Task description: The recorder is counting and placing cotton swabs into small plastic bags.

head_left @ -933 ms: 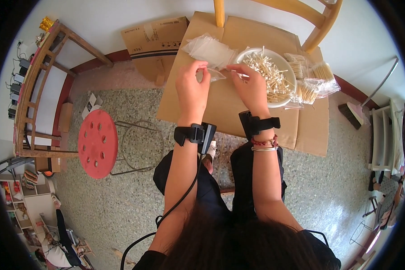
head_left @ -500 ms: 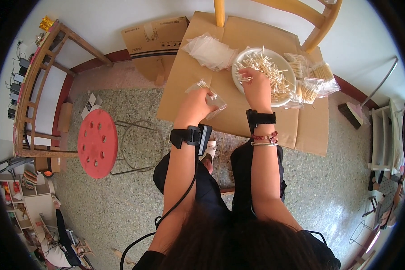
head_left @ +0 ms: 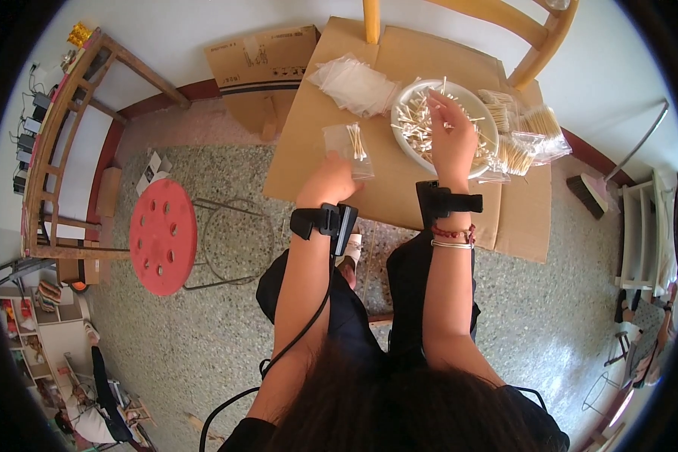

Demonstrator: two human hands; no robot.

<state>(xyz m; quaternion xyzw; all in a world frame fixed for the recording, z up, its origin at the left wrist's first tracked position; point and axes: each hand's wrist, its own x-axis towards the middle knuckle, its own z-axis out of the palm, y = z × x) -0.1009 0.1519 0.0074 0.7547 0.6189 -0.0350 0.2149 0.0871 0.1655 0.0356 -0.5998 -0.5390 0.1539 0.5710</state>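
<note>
Bright, soft light falls evenly, with only faint shadows. The floor point(head_left: 520, 316) carries a pale sheen at lower right, and the bag point(head_left: 337, 138) catches a thin gloss. Among the swabs point(head_left: 414, 124), fine tips run together. The hair point(head_left: 399, 407) sinks nearly to black — little detail survives. Toward the rim, rack point(head_left: 51, 143) and shelf point(head_left: 644, 226) bend and soften — then dark corners.

Looked like a lived-in room of a home, going by the red stool point(head_left: 163, 238) at left, cluttered shelves point(head_left: 62, 318) at near left, wooden chair point(head_left: 505, 19) on the far side, and broom point(head_left: 588, 197) at right.
</note>
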